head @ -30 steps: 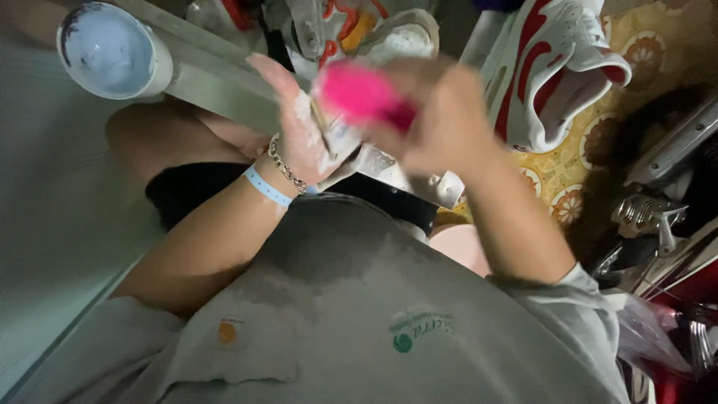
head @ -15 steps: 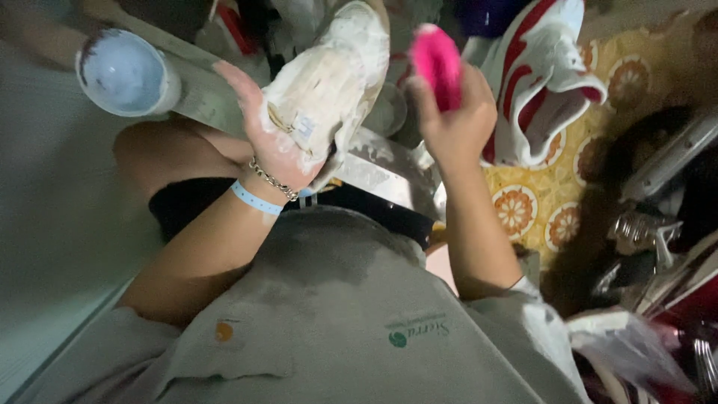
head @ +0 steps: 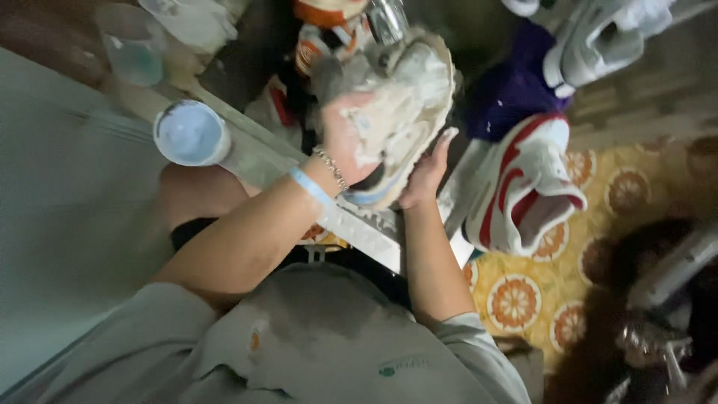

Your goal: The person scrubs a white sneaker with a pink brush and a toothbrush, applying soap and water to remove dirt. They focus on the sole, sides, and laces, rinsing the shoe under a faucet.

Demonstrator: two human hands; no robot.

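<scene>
A dirty, foam-smeared white sneaker (head: 400,112) is held up in front of the person's chest, above the pale ledge (head: 359,228) that runs slantwise past the knees. Its long axis slants from lower left to upper right, and its pale blue-edged sole end sits just above the ledge; which end is the toe I cannot tell through the blur. The left hand (head: 348,142) is closed over the sneaker's left flank, fingers wrapped round it, with a bead bracelet and a light blue wristband (head: 310,187) at the wrist. The right hand (head: 428,168) lies flat and open against the sneaker's lower right edge, fingers together and pointing up, holding nothing else. Left of the sneaker, on the same ledge, stands a round tub (head: 191,133) of pale blue-white paste. Right of the sneaker, a white and red sneaker (head: 523,191) lies on the yellow patterned floor (head: 516,299) with its opening facing lower right. Further up and right of the held sneaker, a grey-white sneaker (head: 591,41) lies beside a dark purple cloth (head: 516,90).
</scene>
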